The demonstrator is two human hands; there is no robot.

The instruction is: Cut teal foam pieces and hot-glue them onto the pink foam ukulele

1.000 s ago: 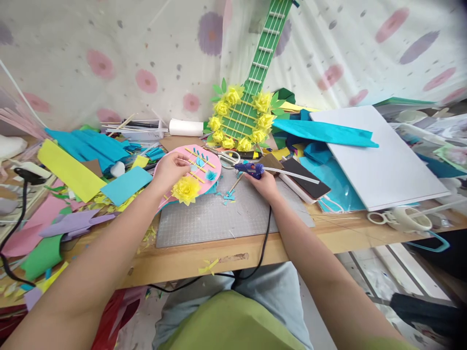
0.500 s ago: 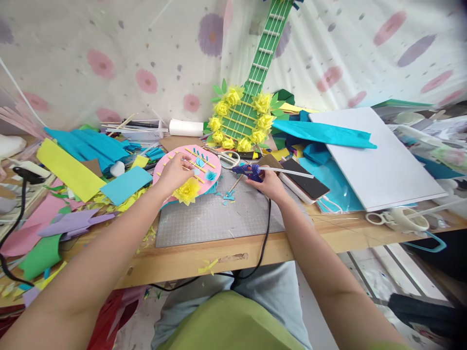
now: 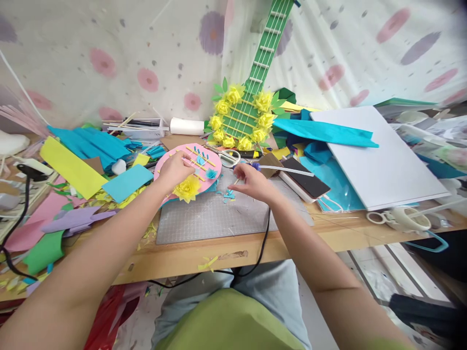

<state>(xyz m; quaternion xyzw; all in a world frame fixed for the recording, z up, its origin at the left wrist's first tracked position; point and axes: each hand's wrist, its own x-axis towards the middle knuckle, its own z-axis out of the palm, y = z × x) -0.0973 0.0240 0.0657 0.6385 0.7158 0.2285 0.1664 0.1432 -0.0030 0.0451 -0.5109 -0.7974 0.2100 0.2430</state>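
Head view: left hand (image 3: 174, 171) fingers press pink oval (image 3: 189, 167) beside glue gun (image 3: 255, 166).

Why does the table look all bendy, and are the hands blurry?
Head view: the wide lens curves the wooden table edge and stretches the arms; daylight through the flowered curtain gives soft, shadowless light; the left hand on the pink oval is fairly sharp, the right hand slightly blurred.

One head-worn camera looks forward and down, close over the cluttered table (image 3: 219, 253); no second view.
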